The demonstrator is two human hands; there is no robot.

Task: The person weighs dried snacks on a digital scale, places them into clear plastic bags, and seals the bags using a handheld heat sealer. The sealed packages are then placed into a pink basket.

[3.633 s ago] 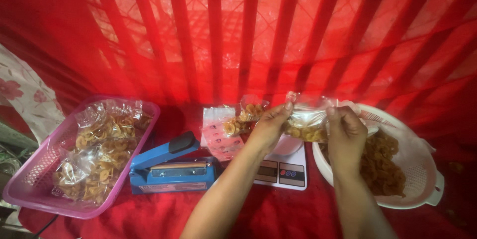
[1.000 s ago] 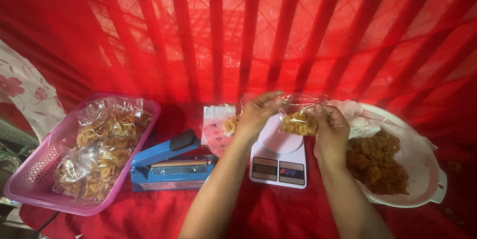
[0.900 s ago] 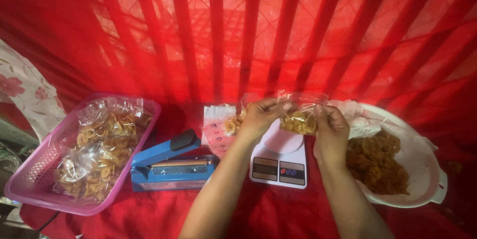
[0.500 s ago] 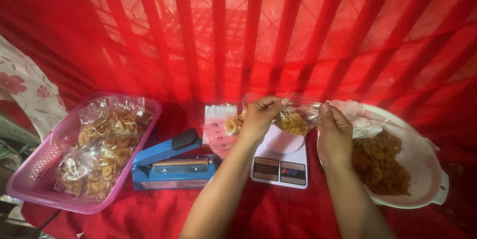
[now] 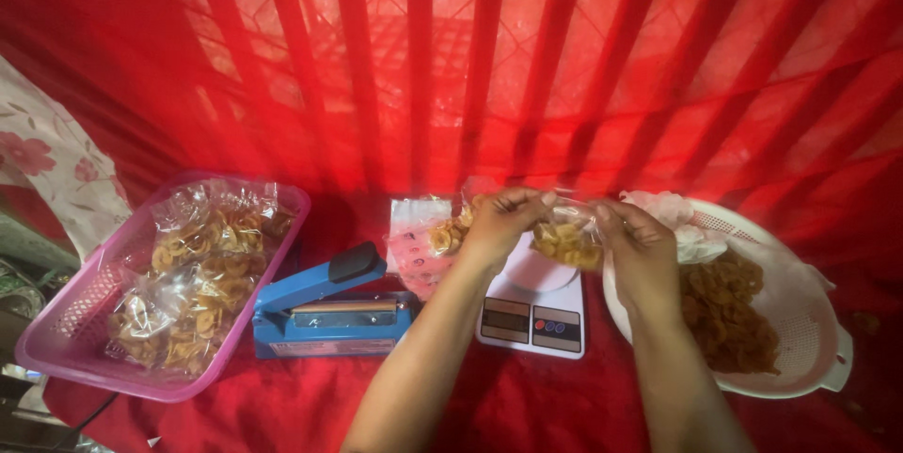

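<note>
Cloth (image 5: 527, 415), red, covers the surface and hangs as a backdrop, so everything sits on one bright field. At nine o'clock we keep the pink basket (image 5: 56, 340), loaded with sealed packs (image 5: 188, 274) of chips, well away from the loose stock. At three o'clock the white colander (image 5: 800, 321) holds unpacked chips (image 5: 724, 307), just beside our right hand for easy scooping. At seven o'clock from centre the blue sealer (image 5: 324, 312) lies between basket and scale. The scale (image 5: 531, 307) sits dead centre, and we hold the bag (image 5: 564, 241) directly above its pan. Our left hand (image 5: 499, 222) pinches the bag's top edge; our right hand (image 5: 640, 246) grips the other side, both closed on the plastic to keep its mouth up. Behind the left hand lies a stack of empty bags (image 5: 414, 241).
</note>
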